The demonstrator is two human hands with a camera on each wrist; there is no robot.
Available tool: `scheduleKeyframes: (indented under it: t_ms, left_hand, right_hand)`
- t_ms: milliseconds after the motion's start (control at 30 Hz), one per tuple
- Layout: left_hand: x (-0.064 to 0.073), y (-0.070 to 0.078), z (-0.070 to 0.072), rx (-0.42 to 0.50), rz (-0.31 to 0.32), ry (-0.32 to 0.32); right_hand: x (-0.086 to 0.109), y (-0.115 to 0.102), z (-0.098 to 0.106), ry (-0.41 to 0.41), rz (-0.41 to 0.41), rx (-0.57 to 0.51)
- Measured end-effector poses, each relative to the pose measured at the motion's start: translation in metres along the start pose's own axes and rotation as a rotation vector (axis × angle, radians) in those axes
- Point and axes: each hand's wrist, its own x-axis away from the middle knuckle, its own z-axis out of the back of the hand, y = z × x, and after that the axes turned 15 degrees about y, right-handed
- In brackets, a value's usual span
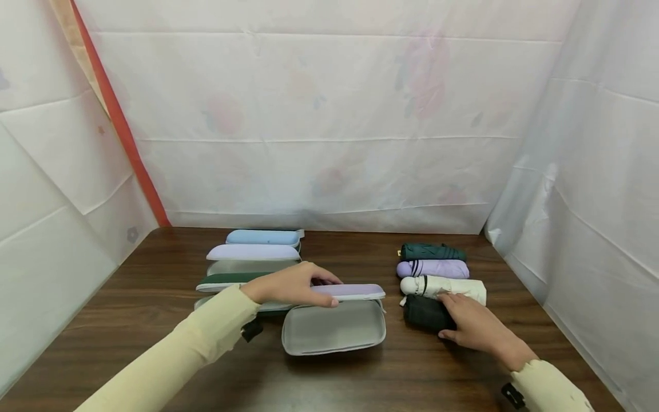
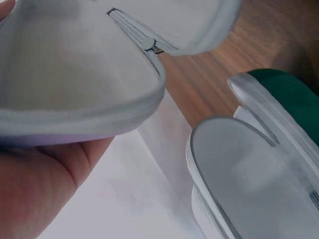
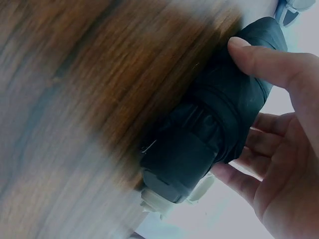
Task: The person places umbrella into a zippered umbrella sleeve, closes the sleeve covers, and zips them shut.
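A purple zippered case [image 1: 360, 292] stands open on the table, its grey inside [image 1: 334, 327] facing up. My left hand [image 1: 290, 284] holds its raised lid, thumb in front and fingers behind. In the left wrist view, the palm lies behind the purple outside of the case [image 2: 75, 84]. To the right, my right hand [image 1: 476, 325] grips a black folded umbrella [image 1: 423, 313] that lies nearest me in a row of umbrellas. The right wrist view shows the thumb on one side of the black umbrella [image 3: 214, 109] and the other fingers on the far side.
Behind the black umbrella lie a white umbrella [image 1: 448, 288], a lilac umbrella [image 1: 437, 268] and a dark green umbrella [image 1: 432, 252]. Left of the open case are a green case [image 1: 226, 278], a pale lavender case [image 1: 252, 252] and a blue case [image 1: 262, 237]. White sheeting [image 1: 329, 126] surrounds the table.
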Motion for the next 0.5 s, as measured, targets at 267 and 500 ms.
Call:
scheduleKeyframes:
  t_ms: [267,500]
  left_hand:
    - [-0.017,-0.006,-0.012,0.004,0.076,-0.050]
    - [-0.025,-0.015,-0.022,0.016,0.100,-0.075]
  right_hand:
    - [0.000,0.002,-0.004,0.006,0.012,-0.008]
    - [0.005,0.002,-0.010,0.022,-0.036,-0.041]
